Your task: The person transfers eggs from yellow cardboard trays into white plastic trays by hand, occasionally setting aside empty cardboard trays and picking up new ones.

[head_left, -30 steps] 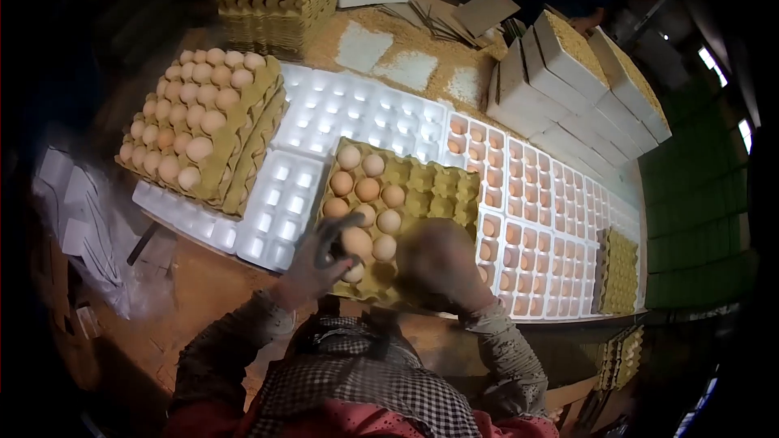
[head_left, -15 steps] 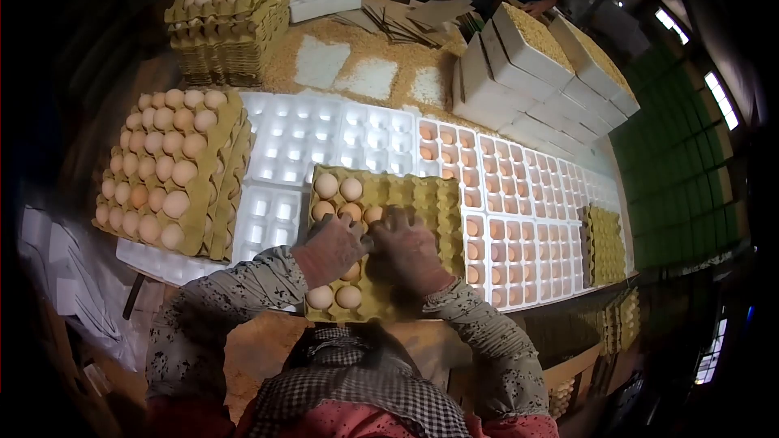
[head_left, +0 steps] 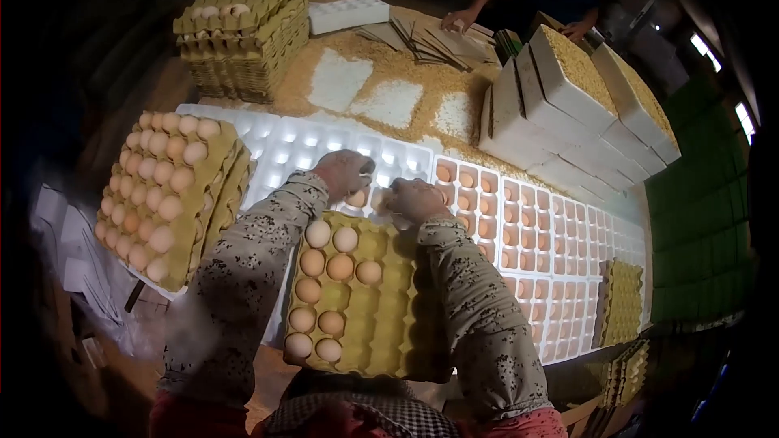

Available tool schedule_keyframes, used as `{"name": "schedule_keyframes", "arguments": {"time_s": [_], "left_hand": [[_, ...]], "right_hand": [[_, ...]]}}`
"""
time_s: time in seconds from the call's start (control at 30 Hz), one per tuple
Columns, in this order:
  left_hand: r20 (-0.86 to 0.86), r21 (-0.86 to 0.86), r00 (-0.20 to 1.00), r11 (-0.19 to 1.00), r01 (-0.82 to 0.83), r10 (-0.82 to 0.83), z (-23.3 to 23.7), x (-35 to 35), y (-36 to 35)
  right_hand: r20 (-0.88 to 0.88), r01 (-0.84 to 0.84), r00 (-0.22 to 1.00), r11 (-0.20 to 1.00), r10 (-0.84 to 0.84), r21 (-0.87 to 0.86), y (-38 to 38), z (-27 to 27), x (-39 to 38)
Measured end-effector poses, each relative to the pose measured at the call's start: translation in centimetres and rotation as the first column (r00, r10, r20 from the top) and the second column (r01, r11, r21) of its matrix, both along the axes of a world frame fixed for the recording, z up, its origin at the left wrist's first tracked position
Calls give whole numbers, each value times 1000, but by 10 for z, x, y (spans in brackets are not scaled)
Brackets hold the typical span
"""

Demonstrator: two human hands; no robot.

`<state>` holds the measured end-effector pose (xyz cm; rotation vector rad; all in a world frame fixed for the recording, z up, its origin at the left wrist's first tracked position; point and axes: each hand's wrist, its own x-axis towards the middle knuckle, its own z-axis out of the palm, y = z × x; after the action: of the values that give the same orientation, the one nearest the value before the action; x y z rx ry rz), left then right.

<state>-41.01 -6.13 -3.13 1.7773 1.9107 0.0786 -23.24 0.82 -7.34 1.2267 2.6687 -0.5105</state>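
Left hand (head_left: 345, 174): grip closed on an egg (head_left: 355, 198), over empty cells of the white foam tray (head_left: 300, 146). Right hand (head_left: 414, 199): just beside it, grip hidden under the knuckles, cannot tell. Cardboard tray (head_left: 389, 332): behind both, nearer the person.

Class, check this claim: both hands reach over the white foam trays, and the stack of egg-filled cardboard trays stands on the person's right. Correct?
Not quite. The egg-filled stack stands on the person's left, not the right, as the head view shows. The left hand and right hand do reach over the white foam trays.
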Motion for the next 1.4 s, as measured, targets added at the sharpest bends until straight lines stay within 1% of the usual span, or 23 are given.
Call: {"name": "schedule_keyframes", "arguments": {"time_s": [0.1,0.13,0.23,0.37,0.4,0.43,0.57,0.6,0.7,0.77,0.87,0.93,1.0,1.03,1.1,1.13,1.2,1.23,1.27,1.3,1.33,1.37,1.4], "left_hand": [[119,232,992,970,-68,41,-21,2,25],[-62,251,998,968,21,-6,-34,5,32],[-222,87,970,989,117,-96,-66,-4,37],[44,365,998,930,-48,34,-13,-23,-12],[-75,528,991,839,132,-109,-5,-37,-37],[77,427,997,903,-39,7,26,-30,-59],[-45,300,973,926,228,-225,29,-28,-117],[-149,252,915,880,402,-375,25,-28,-125],[-267,190,845,834,517,-463,13,-28,-135],[-221,230,830,800,554,-512,-36,-40,-128],[-375,42,746,794,606,-550,11,-32,-123],[-246,274,797,749,603,-552,-3,-46,-117],[-161,76,781,782,619,-603,0,-57,-102],[393,110,810,897,428,-435,-4,-65,-99],[974,-173,173,973,155,146,18,-69,-100],[944,-328,51,939,102,325,43,-73,-107],[911,-355,-203,933,59,360,36,-79,-102],[911,-352,-206,934,65,357,36,-79,-104],[922,-383,-70,924,-3,382,37,-79,-108],[909,-406,67,911,-73,410,37,-78,-112],[802,-248,548,967,-58,239,20,-71,-108],[802,-249,548,967,-51,235,26,-63,-114],[526,-14,835,980,197,-160,37,-55,-124]], "right_hand": [[-400,153,906,988,-139,2,22,7,-8],[-495,183,856,983,-146,27,32,-6,-9],[-206,-79,963,915,172,396,40,-45,3],[-498,-196,826,963,263,184,-7,31,17],[-535,-311,791,948,297,66,-30,59,27],[-477,-420,769,899,425,124,-56,71,34],[-317,-556,688,754,653,349,-117,28,52],[-311,-545,696,759,647,356,-115,33,53],[-741,-285,671,934,35,-214,-104,66,53],[-606,-217,794,955,50,-205,-102,78,32],[-337,-215,918,977,207,13,-103,56,0],[-127,-293,949,956,289,-17,-94,43,-13],[-143,-238,963,970,228,-53,-92,41,-9],[-119,-283,953,959,279,-21,-94,45,-7],[-141,-366,915,924,379,109,-98,43,-7],[-137,-352,921,929,365,112,-100,44,-2],[-325,6,938,945,-118,-328,-105,66,10],[-488,-49,751,699,-446,-713,-102,62,20],[-485,-43,751,700,-448,-713,-101,57,27],[-572,-97,771,835,-281,-541,-105,60,30],[-620,-157,778,926,-99,-344,-110,65,32],[-257,-209,947,977,193,-36,-128,90,20],[-81,-317,937,925,340,210,-140,72,16]]}}
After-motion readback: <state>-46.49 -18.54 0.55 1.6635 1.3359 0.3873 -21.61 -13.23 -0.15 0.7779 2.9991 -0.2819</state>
